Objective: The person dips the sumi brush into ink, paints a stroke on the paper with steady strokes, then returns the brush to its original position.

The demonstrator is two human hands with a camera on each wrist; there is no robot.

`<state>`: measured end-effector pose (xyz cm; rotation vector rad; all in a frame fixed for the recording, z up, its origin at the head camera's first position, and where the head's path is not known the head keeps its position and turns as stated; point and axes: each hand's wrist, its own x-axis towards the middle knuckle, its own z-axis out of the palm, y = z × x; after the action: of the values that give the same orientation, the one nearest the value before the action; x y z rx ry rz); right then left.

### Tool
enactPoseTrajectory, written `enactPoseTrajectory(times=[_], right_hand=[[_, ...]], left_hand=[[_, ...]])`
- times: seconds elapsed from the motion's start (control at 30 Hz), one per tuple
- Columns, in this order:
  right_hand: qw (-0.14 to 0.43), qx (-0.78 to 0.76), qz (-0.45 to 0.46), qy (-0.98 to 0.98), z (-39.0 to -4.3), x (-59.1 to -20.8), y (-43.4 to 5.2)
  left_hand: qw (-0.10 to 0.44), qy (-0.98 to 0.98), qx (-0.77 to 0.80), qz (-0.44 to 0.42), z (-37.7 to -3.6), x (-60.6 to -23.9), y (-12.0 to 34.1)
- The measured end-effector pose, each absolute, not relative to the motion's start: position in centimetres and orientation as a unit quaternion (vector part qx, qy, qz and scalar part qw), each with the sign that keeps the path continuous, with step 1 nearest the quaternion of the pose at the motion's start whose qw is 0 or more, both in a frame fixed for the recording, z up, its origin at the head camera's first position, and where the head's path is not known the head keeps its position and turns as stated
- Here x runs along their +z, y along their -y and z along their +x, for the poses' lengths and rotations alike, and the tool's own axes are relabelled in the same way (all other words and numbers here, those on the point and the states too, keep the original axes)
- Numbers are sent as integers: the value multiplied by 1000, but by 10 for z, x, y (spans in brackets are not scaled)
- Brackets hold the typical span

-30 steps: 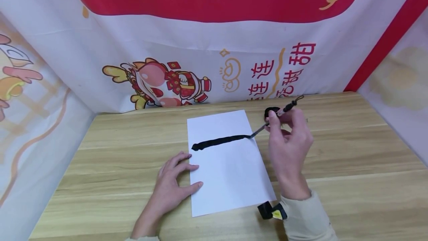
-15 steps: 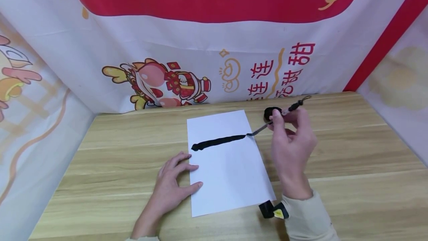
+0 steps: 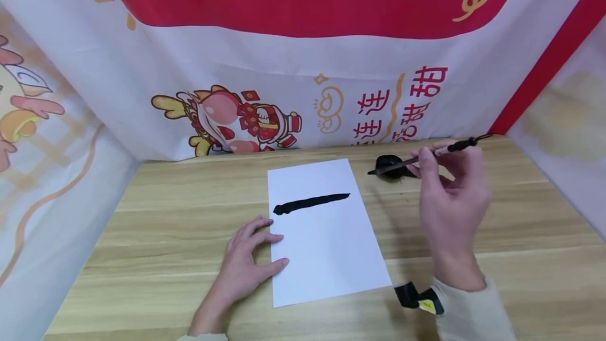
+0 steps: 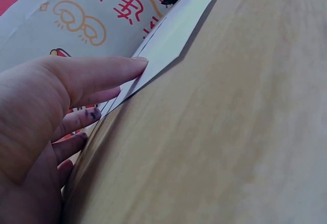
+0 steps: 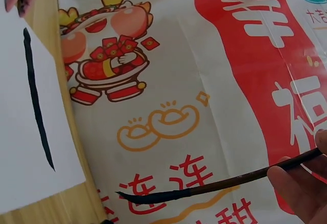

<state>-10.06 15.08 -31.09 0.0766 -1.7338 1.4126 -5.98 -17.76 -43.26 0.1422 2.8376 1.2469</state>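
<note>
My right hand pinches an ink brush by its shaft. The brush's dark tip reaches left, in front of or over a small round black ink dish; contact cannot be told. In the right wrist view the brush shows wet, pointed black bristles. A white sheet of paper lies on the table, with one long black stroke across its upper part. With fingers spread, my left hand rests on the paper's left edge; its thumb lies on the sheet in the left wrist view.
The wooden table meets a white and red printed cloth at its back. Cloth walls also stand at left and right. A small black and yellow device sits at my right sleeve.
My right hand has lifted the brush off the stroke's right end and moved right, so its tip is now by the ink dish. My left hand stays on the paper; the view shifted slightly.
</note>
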Motion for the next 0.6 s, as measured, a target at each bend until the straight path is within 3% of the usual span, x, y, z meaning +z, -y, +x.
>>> enactPoseTrajectory(times=[0.17,0.6], right_hand=[[415,566,70,709,-100,-306,-166],[407,561,54,718,-95,-313,-183]], left_hand=[[22,-916,399,43,-60,-431,177],[20,-916,398,45,-61,-432,176]])
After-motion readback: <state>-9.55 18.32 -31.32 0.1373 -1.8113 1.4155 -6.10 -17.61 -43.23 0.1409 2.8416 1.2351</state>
